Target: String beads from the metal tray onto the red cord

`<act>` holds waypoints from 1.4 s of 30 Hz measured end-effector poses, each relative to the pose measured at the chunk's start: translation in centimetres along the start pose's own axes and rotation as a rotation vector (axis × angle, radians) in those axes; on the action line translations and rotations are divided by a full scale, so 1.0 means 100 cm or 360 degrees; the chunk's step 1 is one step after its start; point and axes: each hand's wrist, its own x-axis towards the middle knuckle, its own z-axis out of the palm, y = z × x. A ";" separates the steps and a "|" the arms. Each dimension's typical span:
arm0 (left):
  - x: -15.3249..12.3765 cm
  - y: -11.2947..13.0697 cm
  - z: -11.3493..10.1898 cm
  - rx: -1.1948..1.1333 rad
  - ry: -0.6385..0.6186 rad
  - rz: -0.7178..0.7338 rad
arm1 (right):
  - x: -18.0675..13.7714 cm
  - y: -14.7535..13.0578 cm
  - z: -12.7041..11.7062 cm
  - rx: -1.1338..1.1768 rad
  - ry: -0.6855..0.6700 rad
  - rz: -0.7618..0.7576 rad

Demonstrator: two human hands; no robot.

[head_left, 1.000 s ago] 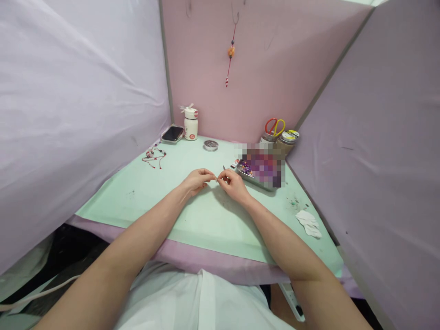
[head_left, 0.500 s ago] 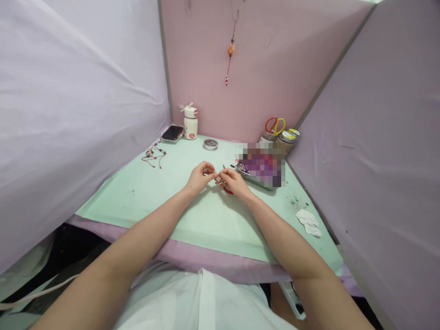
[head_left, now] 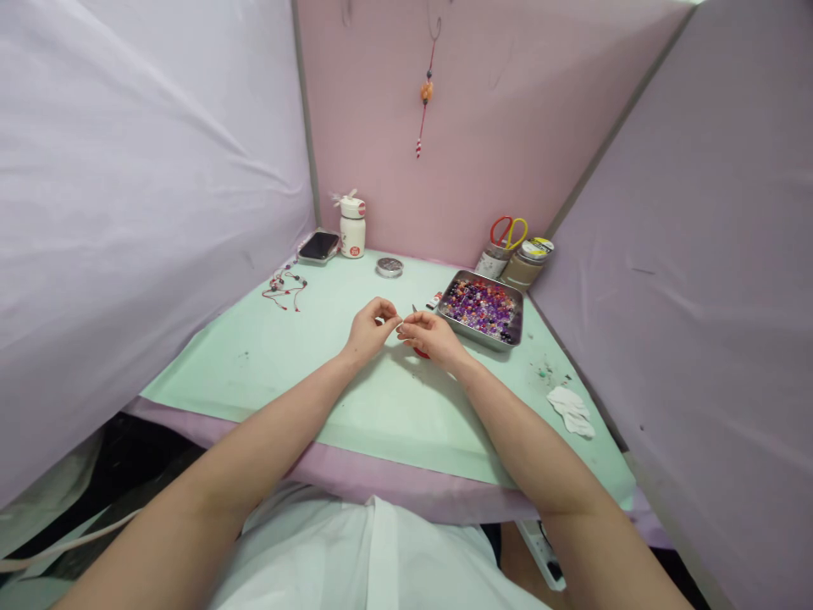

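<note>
Above the middle of the table, my left hand (head_left: 373, 329) is closed in a pinch, thumb against forefinger. My right hand (head_left: 432, 333) pinches too, its fingertips touching or nearly touching the left ones. A tiny pale piece shows between the fingertips, too small to name. Under my right hand lies a tool with a red handle (head_left: 422, 352), mostly hidden; its dark pointed tip sticks out beyond the fingers. Just right of that hand stands a metal tray (head_left: 483, 339) of small purple, orange and clear beads (head_left: 479, 307).
Behind the tray are a jar with red and yellow scissors (head_left: 508, 231) and a lidded jar (head_left: 524, 267). A thread spool (head_left: 389, 268), white bottle (head_left: 352, 230), phone (head_left: 318, 246) and beaded red cords (head_left: 285, 286) lie farther back. A crumpled tissue (head_left: 570, 413) is at right.
Both hands stay in the same place, with only slight finger shifts; my right fingers have closed a little over the small piece. The bead tray, blurred before, now shows clearly.
</note>
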 end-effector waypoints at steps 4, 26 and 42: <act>0.001 -0.004 0.000 -0.0054 0.0024 -0.0076 | -0.001 0.000 0.001 -0.0075 0.0026 0.0007; -0.003 -0.006 0.004 0.0047 -0.0058 -0.0065 | 0.002 0.007 0.000 -0.0184 0.0091 0.0055; -0.005 -0.010 0.005 0.0404 -0.0100 0.0213 | 0.003 0.012 0.000 -0.0531 0.0174 -0.0039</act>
